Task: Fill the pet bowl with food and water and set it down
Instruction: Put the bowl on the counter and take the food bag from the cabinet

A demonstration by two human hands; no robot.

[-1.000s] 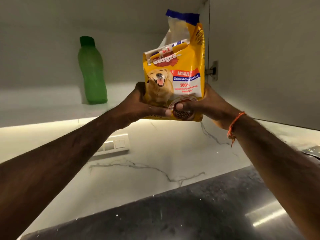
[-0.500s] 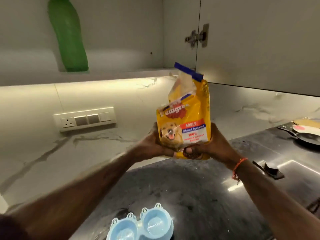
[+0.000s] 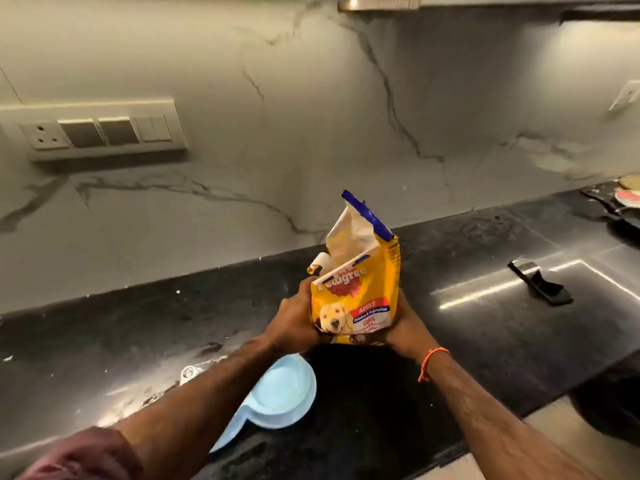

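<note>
Since the earlier frame you brought the Pedigree dog food bag (image 3: 356, 296) down from cupboard height to just above the black countertop (image 3: 485, 323); pouring looked next. Left to right: the light blue double pet bowl (image 3: 280, 393) sat on the countertop, partly under your left forearm, its visible compartment empty. Your left hand (image 3: 292, 323) and right hand (image 3: 403, 329) clasped the bag's base. The bag stood upright, top torn open; contents not visible.
</note>
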